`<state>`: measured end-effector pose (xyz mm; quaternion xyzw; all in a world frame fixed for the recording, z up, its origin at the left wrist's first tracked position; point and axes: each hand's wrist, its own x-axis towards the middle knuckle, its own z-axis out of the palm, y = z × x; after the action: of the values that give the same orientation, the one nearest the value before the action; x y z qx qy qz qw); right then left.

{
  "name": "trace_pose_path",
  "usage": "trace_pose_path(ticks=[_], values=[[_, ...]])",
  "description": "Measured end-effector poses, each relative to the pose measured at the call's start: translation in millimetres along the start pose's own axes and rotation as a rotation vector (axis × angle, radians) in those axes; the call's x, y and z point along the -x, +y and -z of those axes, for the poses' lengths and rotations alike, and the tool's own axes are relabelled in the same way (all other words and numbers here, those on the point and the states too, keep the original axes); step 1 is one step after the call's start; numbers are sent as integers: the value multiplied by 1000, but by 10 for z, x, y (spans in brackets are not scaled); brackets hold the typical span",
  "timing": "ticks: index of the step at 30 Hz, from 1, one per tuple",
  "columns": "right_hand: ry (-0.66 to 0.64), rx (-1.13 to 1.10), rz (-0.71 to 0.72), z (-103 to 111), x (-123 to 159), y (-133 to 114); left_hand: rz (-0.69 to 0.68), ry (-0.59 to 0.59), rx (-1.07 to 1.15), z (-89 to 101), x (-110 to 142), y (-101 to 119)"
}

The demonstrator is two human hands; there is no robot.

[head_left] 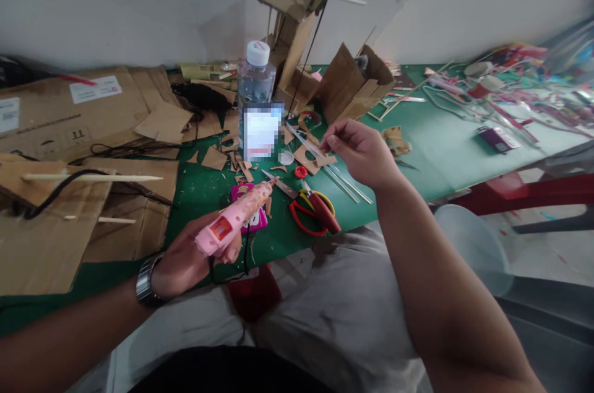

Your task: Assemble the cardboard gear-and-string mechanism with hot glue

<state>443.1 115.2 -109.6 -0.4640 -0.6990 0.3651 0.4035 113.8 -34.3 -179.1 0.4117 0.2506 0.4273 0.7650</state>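
My left hand (190, 257) is wrapped round a pink hot glue gun (232, 220), its nozzle pointing up and to the right. My right hand (357, 148) is raised above the table with thumb and fingertips pinched together; whatever may be between them I cannot make out. Just below it lie clear glue sticks (348, 185) and cardboard scraps (309, 161). Scissors with red and yellow handles (309, 210) rest near the table edge, blades toward the glue gun's tip. Partly behind the glue gun is a pink-purple object (257, 220).
A capped plastic bottle (257, 80) stands at the back, beside a tall cardboard structure (297, 40) with a wooden stick and black cord. Cardboard sheets (125, 108) cover the left side of the green table (185, 185). Craft clutter (487, 83) spreads along the right.
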Motion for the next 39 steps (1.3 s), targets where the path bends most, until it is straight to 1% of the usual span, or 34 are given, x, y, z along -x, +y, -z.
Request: trace_pose_path(ticks=[6, 12, 17, 21, 27, 30, 34, 39], values=[[64, -117, 108, 1, -14, -99, 12, 0, 6, 9, 1, -7], [90, -282, 161, -37, 4, -274, 16, 4, -7, 18, 3, -5], [125, -350, 205, -122, 39, -438, -5, -30, 51, -17, -20, 30], [161, -429, 288, -168, 34, -511, 37, 1, 121, -54, -54, 40], [166, -523, 329, -264, 58, -691, 122, 1, 148, -77, -49, 8], [169, -546, 357, -342, 106, -801, 138, 2, 139, -82, -42, -13], [133, -588, 381, -422, 159, -891, 151, 21, 128, -89, -40, -13], [124, -580, 364, -471, 213, -969, 170, 20, 148, -119, -60, 42]])
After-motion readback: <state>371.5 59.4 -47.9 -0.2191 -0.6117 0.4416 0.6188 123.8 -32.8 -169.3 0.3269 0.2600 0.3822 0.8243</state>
